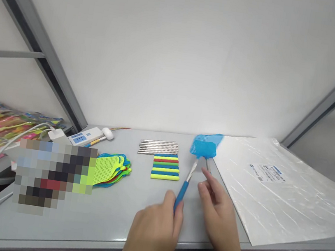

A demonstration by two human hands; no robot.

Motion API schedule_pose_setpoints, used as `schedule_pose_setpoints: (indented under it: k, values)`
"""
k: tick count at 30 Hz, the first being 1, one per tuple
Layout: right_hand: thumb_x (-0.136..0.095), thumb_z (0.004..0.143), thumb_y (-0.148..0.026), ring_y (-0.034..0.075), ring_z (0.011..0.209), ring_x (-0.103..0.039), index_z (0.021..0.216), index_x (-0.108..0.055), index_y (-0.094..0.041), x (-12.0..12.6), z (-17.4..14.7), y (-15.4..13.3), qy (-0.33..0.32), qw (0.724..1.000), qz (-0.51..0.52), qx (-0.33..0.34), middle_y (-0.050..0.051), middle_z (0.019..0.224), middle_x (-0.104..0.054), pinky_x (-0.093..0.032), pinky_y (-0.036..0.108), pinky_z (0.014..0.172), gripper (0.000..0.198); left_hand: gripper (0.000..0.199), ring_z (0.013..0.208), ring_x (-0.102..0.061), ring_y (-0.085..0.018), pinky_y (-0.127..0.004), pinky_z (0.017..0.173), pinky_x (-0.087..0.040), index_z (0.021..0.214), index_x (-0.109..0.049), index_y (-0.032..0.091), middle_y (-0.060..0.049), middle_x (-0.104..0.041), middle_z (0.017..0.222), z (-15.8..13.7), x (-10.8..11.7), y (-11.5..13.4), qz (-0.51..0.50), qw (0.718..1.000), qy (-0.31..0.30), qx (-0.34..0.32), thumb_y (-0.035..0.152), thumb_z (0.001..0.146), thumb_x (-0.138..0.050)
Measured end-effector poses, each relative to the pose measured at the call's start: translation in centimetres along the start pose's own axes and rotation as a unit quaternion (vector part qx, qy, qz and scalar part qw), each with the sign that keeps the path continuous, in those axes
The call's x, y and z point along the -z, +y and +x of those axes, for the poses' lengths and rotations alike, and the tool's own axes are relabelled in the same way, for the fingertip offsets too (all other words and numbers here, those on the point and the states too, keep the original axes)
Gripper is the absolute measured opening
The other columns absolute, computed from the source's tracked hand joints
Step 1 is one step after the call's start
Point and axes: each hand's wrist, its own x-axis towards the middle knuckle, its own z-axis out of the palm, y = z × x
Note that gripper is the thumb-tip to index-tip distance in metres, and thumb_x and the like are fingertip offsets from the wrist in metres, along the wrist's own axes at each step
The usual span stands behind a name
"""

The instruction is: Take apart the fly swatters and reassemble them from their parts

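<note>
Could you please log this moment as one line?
left hand: grips blue swatter handle | right hand: beside metal shaft, contact unclear | table: colored handles, metal rods, mesh heads

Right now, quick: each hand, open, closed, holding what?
Left hand: closed around the fly swatter's blue handle.
Right hand: partly curled; whether it grips anything can't be told.

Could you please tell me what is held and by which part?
The left hand holds a blue fly swatter by its handle; whether the right hand grips anything is unclear.
</note>
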Motion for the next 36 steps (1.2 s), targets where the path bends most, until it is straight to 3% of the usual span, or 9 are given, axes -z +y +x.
schedule_pose_setpoints:
  k: [3, 7, 10, 14, 21, 25, 30, 36]
  values:
    - [-0.043, 0.094, -0.048, 0.021, 0.086, -0.057, 0.124, -0.059, -0.02, 1.4, 0.8, 1.2, 0.009, 0.987, -0.16, 0.022, 0.006, 0.094, -0.059, -0.045, 0.035, 0.079, 0.045, 0.031, 0.064, -0.067, -0.026, -0.03, 0.058, -0.04, 0.098, -0.055, 0.018, -0.009, -0.067, 0.068, 3.2, 0.0, 2.6, -0.016, 0.999, 0.037, 0.028, 0.034, 0.098, -0.028]
    - [-0.039, 0.094, -0.046, 0.028, 0.095, -0.057, 0.124, -0.058, -0.016, 2.6, 1.8, 2.7, 0.022, 0.941, -0.339, 0.002, 0.012, 0.103, -0.06, -0.04, 0.041, 0.083, 0.047, 0.034, 0.075, -0.069, -0.03, -0.033, 0.061, -0.043, 0.104, -0.057, 0.011, -0.016, -0.068, 0.078, 7.0, -0.8, 4.5, -0.005, 1.0, 0.007, 0.02, 0.029, 0.097, -0.03]
    - [-0.039, 0.094, -0.041, 0.031, 0.101, -0.058, 0.129, -0.053, -0.013, 2.6, 2.4, 3.2, -0.002, 0.911, -0.412, -0.015, 0.015, 0.108, -0.062, -0.036, 0.043, 0.084, 0.047, 0.031, 0.085, -0.068, -0.031, -0.035, 0.066, -0.045, 0.104, -0.062, 0.011, -0.019, -0.068, 0.089, 8.6, -1.5, 5.4, 0.004, 1.0, -0.004, 0.01, 0.025, 0.093, -0.037]
    - [-0.039, 0.094, -0.034, 0.031, 0.108, -0.057, 0.133, -0.048, -0.011, 2.2, 2.7, 3.4, -0.007, 0.906, -0.423, -0.011, 0.018, 0.116, -0.063, -0.032, 0.041, 0.089, 0.046, 0.029, 0.09, -0.067, -0.031, -0.037, 0.071, -0.047, 0.094, -0.068, 0.012, -0.019, -0.069, 0.092, 9.5, -2.3, 6.2, 0.017, 0.999, -0.036, -0.008, 0.024, 0.089, -0.043]
    - [-0.035, 0.096, -0.029, 0.028, 0.102, -0.061, 0.127, -0.055, -0.013, 2.3, 2.8, 3.4, -0.003, 0.931, -0.365, -0.01, 0.014, 0.113, -0.067, -0.031, 0.039, 0.089, 0.04, 0.032, 0.091, -0.067, -0.03, -0.037, 0.074, -0.048, 0.092, -0.071, 0.015, -0.017, -0.072, 0.09, 9.7, -2.2, 6.8, 0.035, 0.992, -0.083, -0.085, 0.028, 0.089, -0.042]
    - [-0.031, 0.097, -0.03, 0.026, 0.108, -0.059, 0.121, -0.059, -0.015, 2.3, 3.0, 3.8, 0.0, 0.934, -0.356, -0.008, 0.013, 0.115, -0.067, -0.03, 0.037, 0.092, 0.04, 0.038, 0.088, -0.067, -0.031, -0.039, 0.073, -0.049, 0.097, -0.069, 0.013, -0.018, -0.071, 0.093, 9.4, -2.0, 6.4, 0.034, 0.989, -0.084, -0.115, 0.029, 0.093, -0.035]
    - [-0.034, 0.095, -0.028, 0.026, 0.108, -0.059, 0.122, -0.059, -0.014, 2.2, 3.2, 4.0, 0.0, 0.935, -0.353, -0.008, 0.014, 0.115, -0.067, -0.031, 0.037, 0.093, 0.039, 0.039, 0.082, -0.068, -0.031, -0.038, 0.068, -0.048, 0.088, -0.07, 0.015, -0.017, -0.071, 0.09, 9.1, -1.9, 5.7, 0.011, 0.985, -0.098, -0.143, 0.03, 0.093, -0.034]
    - [-0.035, 0.094, -0.028, 0.026, 0.099, -0.063, 0.122, -0.059, -0.016, 2.4, 3.0, 3.7, -0.001, 0.937, -0.349, -0.014, 0.012, 0.105, -0.07, -0.037, 0.035, 0.084, 0.039, 0.033, 0.081, -0.067, -0.029, -0.034, 0.063, -0.045, 0.088, -0.064, 0.017, -0.015, -0.07, 0.09, 9.6, -2.0, 4.5, -0.045, 0.98, -0.103, -0.164, 0.034, 0.094, -0.036]
